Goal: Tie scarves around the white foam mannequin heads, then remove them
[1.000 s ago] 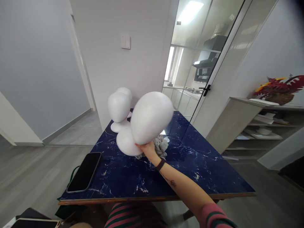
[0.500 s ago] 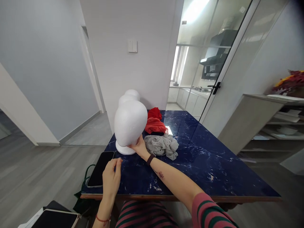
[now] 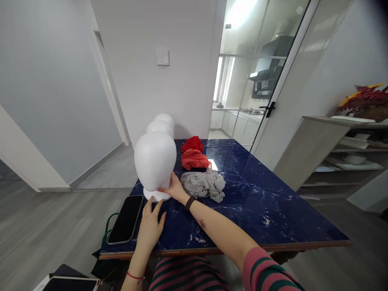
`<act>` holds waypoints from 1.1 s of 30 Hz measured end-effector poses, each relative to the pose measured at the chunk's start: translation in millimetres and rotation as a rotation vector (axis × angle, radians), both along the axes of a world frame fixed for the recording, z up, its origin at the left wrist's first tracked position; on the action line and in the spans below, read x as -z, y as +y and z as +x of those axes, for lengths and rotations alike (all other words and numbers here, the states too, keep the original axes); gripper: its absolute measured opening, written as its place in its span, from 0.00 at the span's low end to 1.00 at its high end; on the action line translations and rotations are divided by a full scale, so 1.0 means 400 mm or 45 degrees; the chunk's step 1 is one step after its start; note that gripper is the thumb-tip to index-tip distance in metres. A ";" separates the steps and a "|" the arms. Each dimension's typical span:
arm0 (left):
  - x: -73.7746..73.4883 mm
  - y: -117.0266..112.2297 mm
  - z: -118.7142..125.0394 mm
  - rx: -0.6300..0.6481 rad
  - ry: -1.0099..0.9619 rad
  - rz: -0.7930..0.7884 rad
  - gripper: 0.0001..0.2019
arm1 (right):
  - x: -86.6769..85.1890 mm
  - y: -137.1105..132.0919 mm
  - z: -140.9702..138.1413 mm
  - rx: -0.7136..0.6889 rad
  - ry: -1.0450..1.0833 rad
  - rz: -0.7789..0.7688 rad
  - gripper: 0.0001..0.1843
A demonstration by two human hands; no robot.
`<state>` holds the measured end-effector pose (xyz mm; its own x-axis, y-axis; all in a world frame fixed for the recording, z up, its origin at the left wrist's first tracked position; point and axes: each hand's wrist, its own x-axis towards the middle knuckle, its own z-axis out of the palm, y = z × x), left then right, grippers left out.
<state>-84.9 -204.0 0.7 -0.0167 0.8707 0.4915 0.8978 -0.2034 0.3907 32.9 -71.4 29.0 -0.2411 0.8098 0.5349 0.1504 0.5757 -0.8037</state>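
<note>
Right hand (image 3: 175, 190) has its grip wrapped on the neck of the front white mannequin head (image 3: 155, 159), upright on the blue desk (image 3: 242, 218). Left hand (image 3: 150, 226)'s fingers are loosely spread, right by the base (image 3: 166, 197).

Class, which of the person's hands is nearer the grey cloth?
Right. The right hand is beside the grey cloth; the left hand is farther off, near the front white head.
</note>
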 end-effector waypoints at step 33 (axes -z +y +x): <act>-0.008 0.008 0.006 0.002 0.204 0.045 0.19 | -0.010 -0.039 0.013 0.195 -0.219 0.029 0.51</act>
<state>-82.3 -200.8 3.9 0.0660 0.8530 0.5178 0.9477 -0.2159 0.2350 38.3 -87.1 33.0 -0.2052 0.8321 0.5152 0.3711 0.5533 -0.7458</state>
